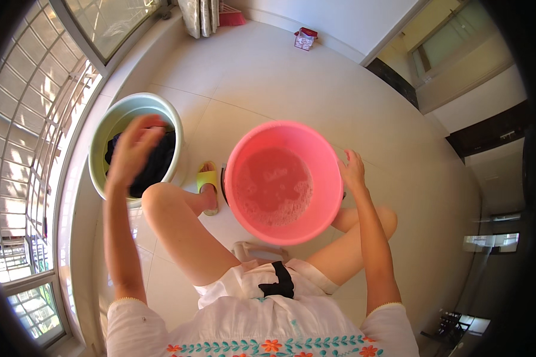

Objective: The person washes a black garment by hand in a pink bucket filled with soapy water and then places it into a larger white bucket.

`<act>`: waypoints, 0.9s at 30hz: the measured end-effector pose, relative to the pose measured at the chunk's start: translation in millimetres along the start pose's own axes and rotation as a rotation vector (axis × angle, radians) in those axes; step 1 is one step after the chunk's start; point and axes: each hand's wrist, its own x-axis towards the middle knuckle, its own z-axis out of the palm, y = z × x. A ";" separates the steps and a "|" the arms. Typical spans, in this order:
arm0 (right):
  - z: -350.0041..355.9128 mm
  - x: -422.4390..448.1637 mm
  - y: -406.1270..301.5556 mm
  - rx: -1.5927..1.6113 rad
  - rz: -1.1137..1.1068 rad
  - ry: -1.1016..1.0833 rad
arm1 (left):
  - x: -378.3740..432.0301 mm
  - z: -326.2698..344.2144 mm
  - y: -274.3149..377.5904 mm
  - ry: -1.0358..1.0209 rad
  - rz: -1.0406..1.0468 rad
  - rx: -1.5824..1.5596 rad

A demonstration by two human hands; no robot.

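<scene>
My left hand (136, 149), blurred by motion, is over a pale green bucket (99, 154) on my left. Dark, crumpled cloth (156, 163) lies inside that bucket; I see nothing gripped by the hand. Between my knees stands a pink plastic bucket (286, 234), holding water (272, 183) with suds gathered along its near and right sides. At its right rim is my right hand (353, 170), fingers apart and the thumb side against or very close to the rim.
A yellow-green slipper (207, 178) is on my left foot, between the buckets. Part of a low stool (259, 251) shows beneath me. A small box (304, 39) and a red broom (232, 17) stand by the far wall. A barred window (35, 129) runs along the left.
</scene>
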 end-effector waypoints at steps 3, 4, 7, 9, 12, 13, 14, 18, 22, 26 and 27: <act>16.2 34.9 -0.9 -0.063 -0.057 -0.064 | -9.1 83.7 1.9 -0.241 -0.162 0.361; 19.1 45.3 -1.5 -0.041 -0.033 -0.138 | -18.8 109.0 -4.8 -0.276 -0.239 0.444; 21.7 67.0 -6.1 0.023 -0.027 -0.451 | -53.0 158.6 -33.8 -0.357 -0.362 0.849; 25.9 70.8 -13.1 0.037 -0.034 -0.547 | -68.2 179.5 -54.3 -0.281 -0.437 0.826; 35.0 65.4 -22.2 0.002 -0.013 -0.470 | -84.3 209.2 -75.2 0.009 -0.433 0.691; 37.4 63.0 -23.8 -0.015 0.003 -0.444 | -85.8 213.1 -79.4 0.073 -0.447 0.692; 39.6 61.2 -24.0 -0.042 0.014 -0.420 | -86.0 216.0 -83.1 0.114 -0.448 0.686; 38.3 58.8 -18.5 -0.036 -0.048 -0.452 | -86.6 220.7 -85.5 0.165 -0.388 0.742; 33.8 58.7 -12.4 -0.021 -0.085 -0.442 | -84.6 220.1 -82.4 0.127 -0.438 0.765; 29.1 51.5 7.2 0.009 -0.019 -0.430 | -67.0 223.4 -85.2 0.189 -0.351 0.776; 27.2 47.4 16.0 0.039 -0.022 -0.428 | -57.1 224.5 -87.7 0.193 -0.303 0.816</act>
